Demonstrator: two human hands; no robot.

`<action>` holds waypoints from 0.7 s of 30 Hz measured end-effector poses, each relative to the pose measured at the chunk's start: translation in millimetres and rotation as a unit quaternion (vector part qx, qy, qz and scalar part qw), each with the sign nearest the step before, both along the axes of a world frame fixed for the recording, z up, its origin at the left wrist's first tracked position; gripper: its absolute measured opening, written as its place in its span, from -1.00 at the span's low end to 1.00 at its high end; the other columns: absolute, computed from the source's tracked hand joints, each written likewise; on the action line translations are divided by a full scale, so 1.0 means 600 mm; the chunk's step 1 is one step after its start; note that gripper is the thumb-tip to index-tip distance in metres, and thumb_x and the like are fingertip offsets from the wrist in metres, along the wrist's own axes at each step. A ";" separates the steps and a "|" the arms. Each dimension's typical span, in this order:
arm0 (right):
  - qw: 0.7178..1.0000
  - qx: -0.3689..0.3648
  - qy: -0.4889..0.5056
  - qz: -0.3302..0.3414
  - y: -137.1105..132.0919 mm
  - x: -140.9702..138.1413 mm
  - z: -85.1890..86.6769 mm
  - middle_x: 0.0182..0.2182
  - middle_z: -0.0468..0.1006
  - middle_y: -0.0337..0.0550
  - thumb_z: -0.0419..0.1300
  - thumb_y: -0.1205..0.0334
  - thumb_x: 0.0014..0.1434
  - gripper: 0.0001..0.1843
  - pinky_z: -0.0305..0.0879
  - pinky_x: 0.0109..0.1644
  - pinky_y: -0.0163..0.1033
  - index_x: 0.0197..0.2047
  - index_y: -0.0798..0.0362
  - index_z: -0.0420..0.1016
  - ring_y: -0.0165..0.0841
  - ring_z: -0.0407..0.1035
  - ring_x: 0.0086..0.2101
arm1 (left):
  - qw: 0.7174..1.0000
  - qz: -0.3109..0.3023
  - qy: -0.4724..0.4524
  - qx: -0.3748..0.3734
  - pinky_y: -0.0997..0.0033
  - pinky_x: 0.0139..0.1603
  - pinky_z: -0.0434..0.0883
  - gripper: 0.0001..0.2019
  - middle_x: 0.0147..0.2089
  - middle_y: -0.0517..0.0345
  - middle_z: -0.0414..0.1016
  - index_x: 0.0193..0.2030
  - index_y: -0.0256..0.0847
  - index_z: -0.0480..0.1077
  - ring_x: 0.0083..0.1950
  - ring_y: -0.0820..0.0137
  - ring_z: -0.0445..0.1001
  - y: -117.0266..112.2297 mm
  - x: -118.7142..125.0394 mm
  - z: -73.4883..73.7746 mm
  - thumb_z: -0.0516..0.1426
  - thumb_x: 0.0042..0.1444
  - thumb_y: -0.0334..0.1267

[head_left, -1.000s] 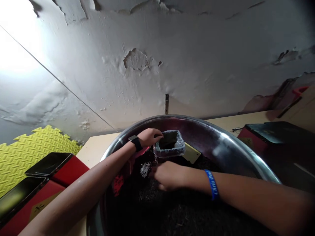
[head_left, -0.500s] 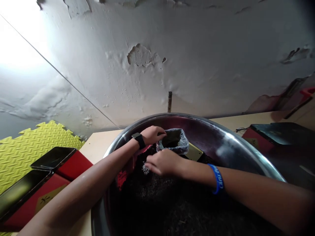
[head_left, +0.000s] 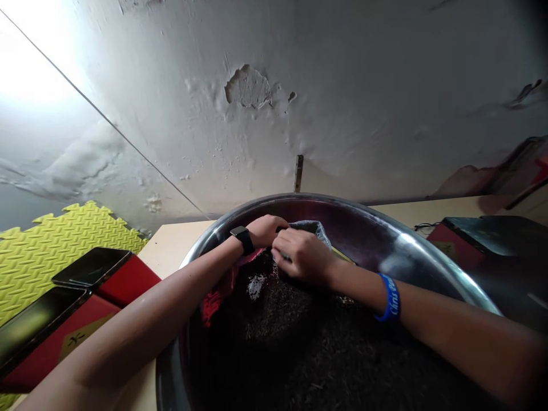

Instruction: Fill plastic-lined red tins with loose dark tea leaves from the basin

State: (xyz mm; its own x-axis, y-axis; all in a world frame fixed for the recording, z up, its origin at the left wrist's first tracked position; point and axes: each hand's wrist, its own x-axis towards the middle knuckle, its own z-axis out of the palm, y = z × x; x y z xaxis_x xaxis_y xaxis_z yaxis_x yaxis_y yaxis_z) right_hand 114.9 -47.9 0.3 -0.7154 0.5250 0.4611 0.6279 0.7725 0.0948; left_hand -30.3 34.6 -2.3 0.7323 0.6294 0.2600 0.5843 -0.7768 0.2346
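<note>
While your left hand (head_left: 265, 230) pinches the left edge of a small plastic bag (head_left: 320, 230) at the far side of a big steel bowl (head_left: 411, 251), your right hand (head_left: 302, 257) curls over the bag's mouth and covers most of it. Whether its bent fingers hold anything cannot be told. Dark shreds (head_left: 299, 348) fill the bowl. You wear one black watch (head_left: 242, 238) and one blue wristband (head_left: 390, 298). Two red boxes (head_left: 128, 279) lie to the left on the table (head_left: 171, 251) and one (head_left: 440, 242) to the right. One yellow mat (head_left: 64, 240) lies beyond.
</note>
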 end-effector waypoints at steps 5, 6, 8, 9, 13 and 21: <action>0.976 -0.144 -0.114 0.116 -0.075 -0.040 -0.089 -0.36 0.45 -0.10 -0.06 0.06 0.13 -0.69 0.19 -0.40 -0.26 -0.28 0.08 0.38 -0.35 0.30 -0.40 | 1.000 -0.001 -0.022 0.014 0.50 -0.10 0.28 -0.76 -0.20 0.17 0.49 -0.22 -0.19 0.45 -0.20 0.44 0.40 0.002 0.001 -0.005 -0.01 0.10 -0.23; 0.968 -0.187 -0.124 0.113 -0.088 -0.043 -0.114 -0.35 0.47 -0.11 -0.05 -0.02 0.11 -0.64 0.18 -0.46 -0.27 -0.25 0.07 0.39 -0.35 0.32 -0.42 | 1.000 -0.001 -0.020 0.014 0.50 -0.10 0.28 -0.76 -0.20 0.18 0.49 -0.22 -0.19 0.45 -0.19 0.44 0.40 0.002 0.001 -0.005 -0.01 0.10 -0.23; 0.961 -0.237 -0.115 0.083 -0.110 -0.047 -0.154 -0.36 0.51 -0.13 -0.09 0.02 0.15 -0.65 0.18 -0.51 -0.28 -0.23 0.03 0.40 -0.36 0.35 -0.45 | 1.000 -0.001 -0.019 0.014 0.51 -0.09 0.29 -0.76 -0.20 0.18 0.49 -0.23 -0.19 0.46 -0.19 0.44 0.41 0.001 0.001 -0.005 -0.01 0.10 -0.23; 0.957 -0.251 -0.124 0.076 -0.118 -0.048 -0.166 -0.40 0.52 -0.14 -0.11 0.04 0.16 -0.65 0.17 -0.54 -0.28 -0.24 0.01 0.42 -0.36 0.35 -0.49 | 1.000 0.001 -0.018 0.013 0.51 -0.10 0.29 -0.76 -0.20 0.18 0.49 -0.22 -0.18 0.46 -0.19 0.44 0.41 0.001 0.001 -0.004 -0.01 0.10 -0.23; 0.954 -0.232 -0.171 0.084 -0.128 -0.058 -0.153 -0.58 0.51 -0.11 -0.15 0.09 0.19 -0.57 0.06 -0.61 -0.25 -0.40 0.03 0.49 -0.35 0.32 -0.61 | 1.000 0.006 -0.016 0.017 0.51 -0.10 0.29 -0.76 -0.19 0.19 0.49 -0.21 -0.17 0.45 -0.19 0.44 0.41 0.000 0.000 -0.005 -0.01 0.10 -0.21; 0.988 -0.145 -0.051 0.014 -0.055 -0.051 -0.023 -0.50 0.51 -0.13 -0.19 0.11 0.22 -0.58 0.05 -0.47 -0.28 -0.39 0.09 0.42 -0.36 0.36 -0.51 | 1.000 -0.005 -0.018 0.018 0.51 -0.11 0.29 -0.75 -0.22 0.17 0.49 -0.22 -0.18 0.46 -0.21 0.44 0.41 0.004 0.000 -0.006 -0.01 0.09 -0.22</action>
